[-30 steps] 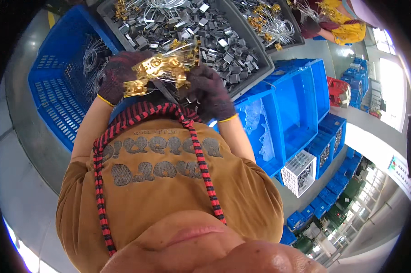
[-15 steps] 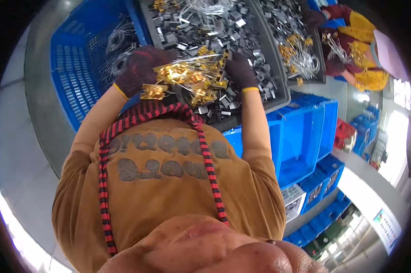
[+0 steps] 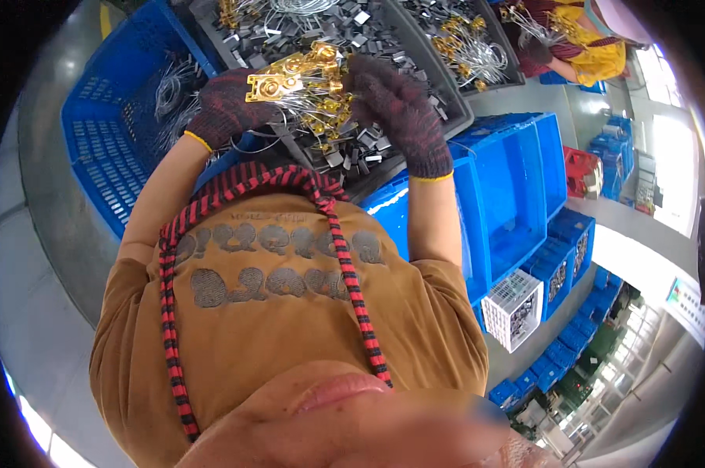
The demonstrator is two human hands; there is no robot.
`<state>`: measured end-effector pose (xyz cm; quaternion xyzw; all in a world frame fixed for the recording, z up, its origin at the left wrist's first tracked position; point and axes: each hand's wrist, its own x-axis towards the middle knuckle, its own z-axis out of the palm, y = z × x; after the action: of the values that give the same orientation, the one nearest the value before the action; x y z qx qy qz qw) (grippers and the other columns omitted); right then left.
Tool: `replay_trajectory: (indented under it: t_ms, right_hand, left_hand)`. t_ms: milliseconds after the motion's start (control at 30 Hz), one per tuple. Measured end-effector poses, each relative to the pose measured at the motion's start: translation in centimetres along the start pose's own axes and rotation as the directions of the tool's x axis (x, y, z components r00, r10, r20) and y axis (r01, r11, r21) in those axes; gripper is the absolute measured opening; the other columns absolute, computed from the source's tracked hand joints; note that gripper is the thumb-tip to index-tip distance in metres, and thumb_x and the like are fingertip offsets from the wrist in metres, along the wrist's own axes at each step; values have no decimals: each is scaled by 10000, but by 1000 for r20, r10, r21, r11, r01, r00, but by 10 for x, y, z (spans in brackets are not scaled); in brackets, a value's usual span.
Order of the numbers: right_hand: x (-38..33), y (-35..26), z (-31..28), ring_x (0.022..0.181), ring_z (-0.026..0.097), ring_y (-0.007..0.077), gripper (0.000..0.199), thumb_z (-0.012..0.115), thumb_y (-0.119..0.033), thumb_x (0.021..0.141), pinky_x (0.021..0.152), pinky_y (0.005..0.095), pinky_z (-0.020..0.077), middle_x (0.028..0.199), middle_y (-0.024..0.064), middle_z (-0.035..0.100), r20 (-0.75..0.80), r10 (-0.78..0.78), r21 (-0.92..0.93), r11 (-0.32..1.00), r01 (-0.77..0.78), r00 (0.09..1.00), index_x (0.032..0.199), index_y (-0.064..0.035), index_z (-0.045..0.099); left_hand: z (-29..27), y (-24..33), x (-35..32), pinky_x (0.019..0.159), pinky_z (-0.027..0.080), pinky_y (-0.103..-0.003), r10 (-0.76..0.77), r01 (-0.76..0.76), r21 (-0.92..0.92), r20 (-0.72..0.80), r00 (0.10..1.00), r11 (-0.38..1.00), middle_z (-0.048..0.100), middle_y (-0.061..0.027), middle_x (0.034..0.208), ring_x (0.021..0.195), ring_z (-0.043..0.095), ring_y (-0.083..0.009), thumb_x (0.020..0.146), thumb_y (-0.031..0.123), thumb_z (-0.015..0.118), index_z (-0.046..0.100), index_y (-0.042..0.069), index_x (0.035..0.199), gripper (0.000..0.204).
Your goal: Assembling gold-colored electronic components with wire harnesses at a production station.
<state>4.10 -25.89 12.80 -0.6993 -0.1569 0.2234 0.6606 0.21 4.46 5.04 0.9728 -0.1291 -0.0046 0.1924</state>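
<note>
Both my hands wear dark knitted gloves with yellow cuffs and are raised in front of my chest. My left hand [image 3: 226, 109] grips one end of a bundle of gold metal tags on thin wires [image 3: 301, 86]. My right hand [image 3: 395, 105] closes on the bundle's other side. Behind the bundle lies a grey tray [image 3: 446, 129] holding several small grey metal clips and more wired gold parts.
A blue slatted crate [image 3: 102, 148] with wire pieces stands at the left. Blue bins [image 3: 516, 203] sit at the right, a white mesh basket [image 3: 516, 308] below them. Another person in yellow [image 3: 586, 47] works at the top right. Grey floor lies at the left.
The view has shifted, so the trays and bundle sit further right and larger. My hands have stayed on the gold bundle, and my right hand has risen beside it.
</note>
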Motion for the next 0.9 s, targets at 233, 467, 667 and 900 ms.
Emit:
replay_trajectory:
  t_ms: [233,467,667,900]
  right_hand:
    - [-30,21,51,1003,724,236,446,620,-3,985,840,366,617,1159,163,713,-130,-76,245,964,107,989,1420,21,527]
    - [7,23,67,932,680,156,414,672,-72,981,829,319,576,1080,89,707,-189,-124,389,901,190,974,1380,-1,585]
    - [6,19,51,885,705,168,416,675,-78,980,768,318,594,1063,101,723,-52,-143,427,891,152,988,1376,17,589]
    - [15,1,54,832,724,193,294,701,-116,948,709,307,583,997,118,743,-208,-99,296,942,160,973,1203,28,674]
  left_hand:
    - [11,-6,1,820,570,-450,83,-81,49,-37,996,996,751,-87,1034,959,703,-319,813,536,712,745,232,1150,455]
    - [19,-13,8,913,559,-443,103,-86,376,-25,994,922,748,-107,1114,1048,698,-324,859,582,647,741,204,1203,520]
    - [28,-18,-2,910,561,-463,169,-108,355,-145,975,929,743,-117,1056,1027,699,-319,855,536,669,761,157,1086,454]
    - [14,-15,-1,838,575,-466,120,-99,170,-117,986,980,753,-103,1029,949,716,-319,820,534,710,762,179,1107,459]
